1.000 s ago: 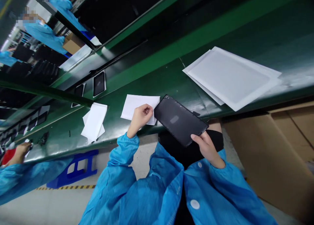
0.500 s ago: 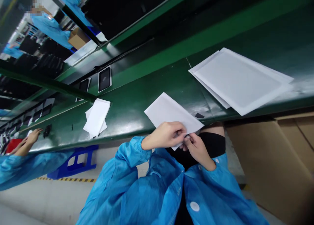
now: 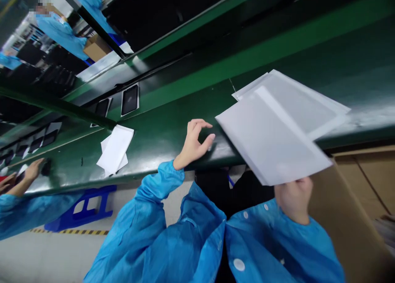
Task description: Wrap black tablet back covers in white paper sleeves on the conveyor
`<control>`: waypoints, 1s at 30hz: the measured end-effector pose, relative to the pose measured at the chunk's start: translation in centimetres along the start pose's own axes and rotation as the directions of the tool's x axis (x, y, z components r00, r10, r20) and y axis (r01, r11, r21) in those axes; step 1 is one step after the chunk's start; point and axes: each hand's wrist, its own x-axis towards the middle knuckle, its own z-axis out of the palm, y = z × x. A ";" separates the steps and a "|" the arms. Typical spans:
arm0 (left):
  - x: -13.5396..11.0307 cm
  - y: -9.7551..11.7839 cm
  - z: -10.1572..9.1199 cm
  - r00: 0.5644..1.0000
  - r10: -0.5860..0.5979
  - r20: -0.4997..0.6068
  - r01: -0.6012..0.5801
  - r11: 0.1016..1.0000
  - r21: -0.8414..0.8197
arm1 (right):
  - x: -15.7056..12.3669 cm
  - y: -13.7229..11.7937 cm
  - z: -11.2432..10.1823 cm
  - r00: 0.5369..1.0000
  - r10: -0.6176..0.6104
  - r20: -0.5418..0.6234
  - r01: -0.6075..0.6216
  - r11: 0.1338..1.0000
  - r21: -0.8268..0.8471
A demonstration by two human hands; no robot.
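A flat white translucent sleeve [image 3: 271, 143] is gripped at its lower edge by my right hand [image 3: 294, 196], whose fingers are partly behind it. This sleeve is raised at a slant and overlaps the pile of similar white sleeves [image 3: 324, 110] lying on the green bench [image 3: 166, 131]. Over the bench's near edge, to the left of the held sleeve, my left hand [image 3: 195, 141] is open, thumb and fingers apart, with nothing visible in it. Further left lie crossed white papers [image 3: 115, 149], out of my hands' reach at this moment.
Dark flat devices on white sheets [image 3: 130, 99] line the bench's far side. A green post [image 3: 61, 106] slants across the left. Another person's hand [image 3: 32, 171] is at far left, near a blue stool [image 3: 89, 205]. Cardboard boxes [image 3: 361, 180] stand at right.
My right hand has carried the sleeve rightward and up, over the pile. My left hand has let go of it and moved left, its fingers opening.
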 end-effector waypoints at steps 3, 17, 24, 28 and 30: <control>3.0 -2.8 2.5 0.996 0.041 0.075 -0.038 0.999 -0.039 | 4.4 -3.5 0.0 0.990 -0.090 -0.107 0.093 0.995 0.020; 17.6 -2.5 14.3 0.989 -0.001 0.150 0.007 0.999 -0.041 | 10.7 -4.3 -2.4 0.949 -0.131 -0.285 0.113 0.990 -0.080; 15.5 2.3 16.2 0.954 0.053 0.294 -0.014 0.991 -0.130 | 10.0 -2.7 -1.8 0.928 -0.065 -0.366 0.028 0.994 -0.107; 14.0 3.8 15.8 0.928 0.098 0.359 0.002 0.963 -0.269 | 8.0 -4.2 -2.9 0.953 0.023 -0.301 -0.042 0.998 -0.055; 14.1 2.9 15.6 0.943 0.105 0.317 0.037 0.910 -0.412 | 7.2 -5.0 -2.9 0.968 -0.094 -0.232 0.058 0.986 -0.157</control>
